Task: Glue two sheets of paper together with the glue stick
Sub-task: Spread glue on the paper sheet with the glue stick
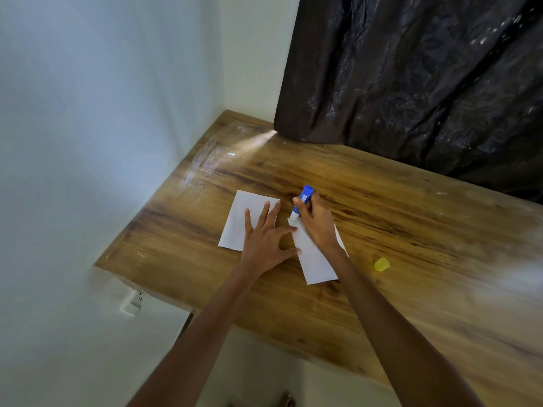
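Now you're gripping the glue stick (pixel 302 201) in your right hand (pixel 317 224), fingers clamped round it, its tip on the right sheet (pixel 314 259); your left hand (pixel 264 245) is lying flat, fingers spread, pinning both sheets. Keep strokes light and run them to the edges.

Table (pixel 382 201) open to you along the far edge and the right end, yellow cap (pixel 381 264) lone obstacle right of the papers, dark curtain (pixel 426 77) overhanging the far edge, wall (pixel 102 113) closing the left edge.
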Demonstrator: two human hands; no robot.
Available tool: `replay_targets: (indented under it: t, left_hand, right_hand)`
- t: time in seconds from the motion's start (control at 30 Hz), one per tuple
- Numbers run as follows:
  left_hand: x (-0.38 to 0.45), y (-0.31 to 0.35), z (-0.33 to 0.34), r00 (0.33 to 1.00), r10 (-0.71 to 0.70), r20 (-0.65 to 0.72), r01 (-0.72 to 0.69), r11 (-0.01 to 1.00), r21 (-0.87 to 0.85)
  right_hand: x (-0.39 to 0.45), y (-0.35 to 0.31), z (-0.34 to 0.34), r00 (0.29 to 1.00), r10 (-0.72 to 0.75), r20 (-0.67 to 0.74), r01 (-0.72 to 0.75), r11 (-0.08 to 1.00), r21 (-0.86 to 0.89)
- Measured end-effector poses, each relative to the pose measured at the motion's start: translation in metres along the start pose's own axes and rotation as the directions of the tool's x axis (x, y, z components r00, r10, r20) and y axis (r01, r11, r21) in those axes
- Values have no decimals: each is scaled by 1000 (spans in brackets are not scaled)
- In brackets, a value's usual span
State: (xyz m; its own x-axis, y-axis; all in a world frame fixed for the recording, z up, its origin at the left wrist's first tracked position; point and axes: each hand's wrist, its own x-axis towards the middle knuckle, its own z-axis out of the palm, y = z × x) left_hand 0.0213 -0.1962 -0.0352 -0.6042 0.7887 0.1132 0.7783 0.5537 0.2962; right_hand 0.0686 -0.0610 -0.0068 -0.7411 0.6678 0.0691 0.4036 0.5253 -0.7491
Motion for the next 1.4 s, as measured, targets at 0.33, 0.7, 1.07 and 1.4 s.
replay_targets:
  t: [0.33,0.7,1.07,1.4]
  left_hand:
    - [1,-1,-1,1000,-14,5,14,1000,1]
    - [2,-1,-4,1000,-25,5,26,999,-20]
    - [0,0,-7,1000,-16,6,16,1000,-23]
    - [-5,3,-6,999,-44,5,44,983,-176]
  right_hand:
    - [2,3,2,1000,-10,21,12,994,-106]
    - [7,27,-19,996,68,-54,-74,989,-130]
    - [16,52,-43,983,93,-158,-108,990,-91]
    - [13,58,-64,943,196,-270,-123,957,263]
